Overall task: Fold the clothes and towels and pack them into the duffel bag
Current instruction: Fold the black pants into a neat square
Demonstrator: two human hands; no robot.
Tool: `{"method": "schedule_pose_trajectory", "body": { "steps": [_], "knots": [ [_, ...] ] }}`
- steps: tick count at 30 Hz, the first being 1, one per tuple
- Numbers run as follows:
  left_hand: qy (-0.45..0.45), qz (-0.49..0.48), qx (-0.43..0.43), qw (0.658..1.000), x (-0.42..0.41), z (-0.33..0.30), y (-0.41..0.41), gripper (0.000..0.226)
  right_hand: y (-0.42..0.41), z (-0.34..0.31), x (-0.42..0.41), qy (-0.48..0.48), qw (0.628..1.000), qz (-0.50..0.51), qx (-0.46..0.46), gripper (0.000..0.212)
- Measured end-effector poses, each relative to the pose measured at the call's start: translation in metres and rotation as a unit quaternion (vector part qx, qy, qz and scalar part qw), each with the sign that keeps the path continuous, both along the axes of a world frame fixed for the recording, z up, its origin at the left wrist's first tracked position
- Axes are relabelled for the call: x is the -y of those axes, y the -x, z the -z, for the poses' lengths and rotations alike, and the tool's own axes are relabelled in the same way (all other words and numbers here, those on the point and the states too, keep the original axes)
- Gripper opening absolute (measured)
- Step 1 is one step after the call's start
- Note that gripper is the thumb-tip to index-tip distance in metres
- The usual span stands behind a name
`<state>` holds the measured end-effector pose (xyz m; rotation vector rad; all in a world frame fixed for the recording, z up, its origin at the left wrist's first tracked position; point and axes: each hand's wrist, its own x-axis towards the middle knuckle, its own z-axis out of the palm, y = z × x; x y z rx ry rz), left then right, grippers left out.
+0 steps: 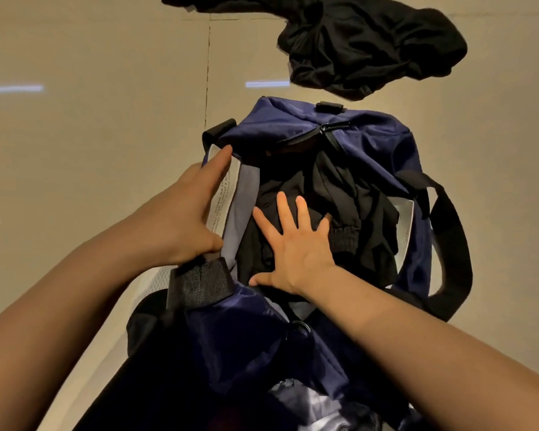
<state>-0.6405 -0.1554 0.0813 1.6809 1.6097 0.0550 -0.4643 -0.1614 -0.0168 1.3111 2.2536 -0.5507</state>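
So the right hand [296, 244] is spread wide, fingers straight, palm flat on the black clothes [349, 213] already sitting inside the navy duffel bag [293, 129], pressing them and gripping nothing. The left hand [187, 213] lies along the bag's left rim with fingers fairly straight, thumb tucked at the edge by the black webbing handle [199, 284], holding that side open. The bag sits on the beige tiled floor [91, 119], long axis running away from the person, zipper pull [327, 127] at the far end. A white label [224, 194] inside the left rim has printed text, too small to read. Another crumpled black garment [371, 45] lies on the floor just beyond the bag's far end.
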Motion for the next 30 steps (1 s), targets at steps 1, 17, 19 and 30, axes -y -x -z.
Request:
{"method": "schedule_pose_trajectory", "body": {
  "steps": [1,17,19,30],
  "knots": [
    [-0.011,0.001,-0.005,1.0,0.001,0.0,-0.002,0.12,-0.005,-0.008,0.0,0.015,1.0,0.0,-0.02,0.11],
    [-0.33,0.233,-0.181,0.897,-0.035,0.042,-0.133,0.053,-0.141,-0.062,-0.048,-0.18,0.922,0.269,-0.213,0.051],
    [-0.329,0.3,-0.198,0.873,-0.049,0.053,-0.142,0.066,-0.145,-0.055,-0.053,-0.152,0.92,0.279,-0.23,0.058],
    [-0.29,0.364,-0.235,0.853,-0.033,0.071,-0.126,0.032,-0.167,-0.042,-0.073,-0.257,0.901,0.289,-0.198,0.031]
  ]
}}
